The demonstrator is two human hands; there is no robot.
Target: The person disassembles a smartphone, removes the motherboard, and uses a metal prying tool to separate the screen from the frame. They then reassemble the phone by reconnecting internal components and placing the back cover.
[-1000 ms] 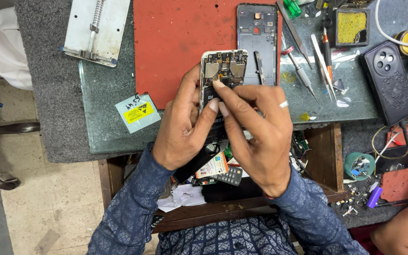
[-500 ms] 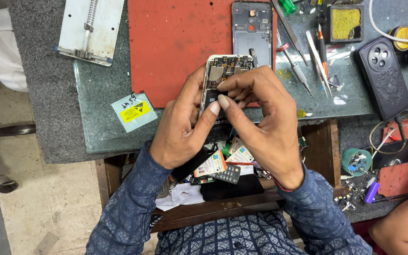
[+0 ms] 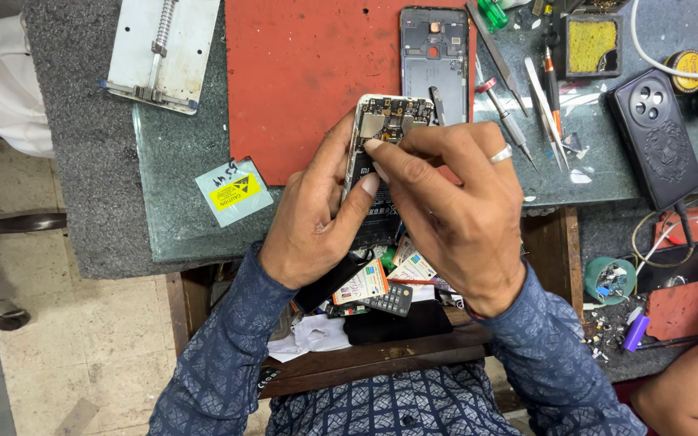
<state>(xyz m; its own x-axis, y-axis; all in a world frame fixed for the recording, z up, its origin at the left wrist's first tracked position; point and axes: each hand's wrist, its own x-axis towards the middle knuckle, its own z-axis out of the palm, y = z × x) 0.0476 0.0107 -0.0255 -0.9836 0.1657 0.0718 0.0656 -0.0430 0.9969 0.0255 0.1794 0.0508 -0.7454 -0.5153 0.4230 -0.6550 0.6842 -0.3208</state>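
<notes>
Nearest the camera, two forearms in dark blue patterned sleeves (image 3: 228, 355) rise from the bottom edge, above an open wooden drawer (image 3: 365, 355) cluttered with small cards, a grey calculator (image 3: 388, 300) and black and white scraps. The left hand (image 3: 313, 226) wraps around the lower left side of an opened smartphone with its back cover off and its circuit board bare (image 3: 389, 121), thumb pressed against the phone's black battery area, so it grips the phone from the side and underneath. The right hand (image 3: 454, 210), wearing a silver ring (image 3: 501, 153), curls over the phone from the right, its forefinger and thumb pinched together at the board near the phone's top; whether anything small sits between them cannot be told. The phone is held slightly above the front edge of the bench, over the lower edge of a red rectangular work mat (image 3: 309, 81). Left of the hands, a pale blue sticker with a yellow caution label (image 3: 233, 190) lies on the dark green glass bench top (image 3: 171, 218). Beyond the phone, a grey phone frame (image 3: 434, 52) lies partly on the red mat, with screwdrivers and metal tweezers (image 3: 543, 101) just to its right. Further right rests a black phone with a round camera cluster (image 3: 654, 145), and behind it a yellow sponge in a black tray (image 3: 593, 44). At the far left, a white metal board holder with a spring (image 3: 163, 52) sits on grey matting (image 3: 82, 145). Another person's bare arm (image 3: 688, 387) shows at the lower right corner.
</notes>
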